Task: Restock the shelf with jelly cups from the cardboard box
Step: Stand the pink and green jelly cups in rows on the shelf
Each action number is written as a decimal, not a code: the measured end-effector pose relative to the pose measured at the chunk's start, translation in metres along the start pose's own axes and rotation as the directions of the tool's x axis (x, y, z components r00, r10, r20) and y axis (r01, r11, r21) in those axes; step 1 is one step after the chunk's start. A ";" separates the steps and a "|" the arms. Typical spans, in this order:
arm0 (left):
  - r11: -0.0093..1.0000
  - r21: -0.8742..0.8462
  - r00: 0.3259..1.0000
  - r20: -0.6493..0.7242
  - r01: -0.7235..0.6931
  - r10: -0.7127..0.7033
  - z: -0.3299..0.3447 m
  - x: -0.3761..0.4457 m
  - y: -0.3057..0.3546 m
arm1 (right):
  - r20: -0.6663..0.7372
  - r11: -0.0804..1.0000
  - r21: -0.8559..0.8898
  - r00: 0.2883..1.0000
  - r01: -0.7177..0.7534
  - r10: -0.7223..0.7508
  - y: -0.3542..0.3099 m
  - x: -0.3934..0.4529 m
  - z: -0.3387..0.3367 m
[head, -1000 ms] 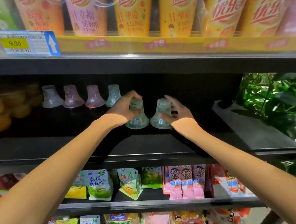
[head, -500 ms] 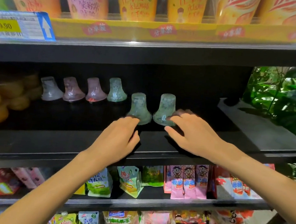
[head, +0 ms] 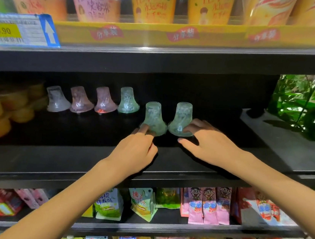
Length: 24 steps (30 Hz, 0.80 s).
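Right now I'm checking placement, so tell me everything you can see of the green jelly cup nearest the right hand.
The pale green, translucent bell-shaped plastic jelly cup stands upside down, wide flared rim down and narrow flat end up, on the black shelf. It is rightmost in the row, beside a matching green cup; whether they touch is unclear. Whitish bits show inside. The right hand touches its rim with straight fingers.
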<state>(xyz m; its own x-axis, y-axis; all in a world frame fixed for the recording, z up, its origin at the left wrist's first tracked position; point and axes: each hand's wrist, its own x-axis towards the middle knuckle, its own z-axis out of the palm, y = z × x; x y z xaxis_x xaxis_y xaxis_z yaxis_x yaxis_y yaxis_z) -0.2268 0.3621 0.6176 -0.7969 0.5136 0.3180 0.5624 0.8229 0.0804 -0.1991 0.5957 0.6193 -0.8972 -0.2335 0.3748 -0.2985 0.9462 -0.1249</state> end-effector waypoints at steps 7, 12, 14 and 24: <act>0.999 -0.039 0.996 0.089 -0.025 0.028 0.007 0.038 -0.021 | 0.157 0.995 -0.092 0.987 -0.024 0.038 0.011 0.031 0.006; 0.999 0.039 0.995 0.092 0.023 -0.027 0.016 0.061 -0.029 | 0.127 0.993 -0.110 0.991 -0.037 0.051 0.019 0.050 0.014; 0.999 0.020 0.996 0.085 0.036 -0.038 0.019 0.068 -0.032 | 0.118 0.995 -0.092 0.992 -0.030 0.041 0.020 0.057 0.015; 0.998 -0.031 0.996 0.059 0.061 -0.059 0.027 0.094 -0.044 | 0.117 0.997 -0.080 0.993 -0.011 0.020 0.024 0.087 0.023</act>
<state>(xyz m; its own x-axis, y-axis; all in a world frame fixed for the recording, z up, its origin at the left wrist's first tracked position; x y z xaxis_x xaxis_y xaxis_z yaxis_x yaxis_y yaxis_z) -0.3320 0.3810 0.6188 -0.8405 0.4775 0.2562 0.5192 0.8449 0.1285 -0.2916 0.5935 0.6274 -0.9350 -0.2388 0.2622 -0.2617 0.9635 -0.0556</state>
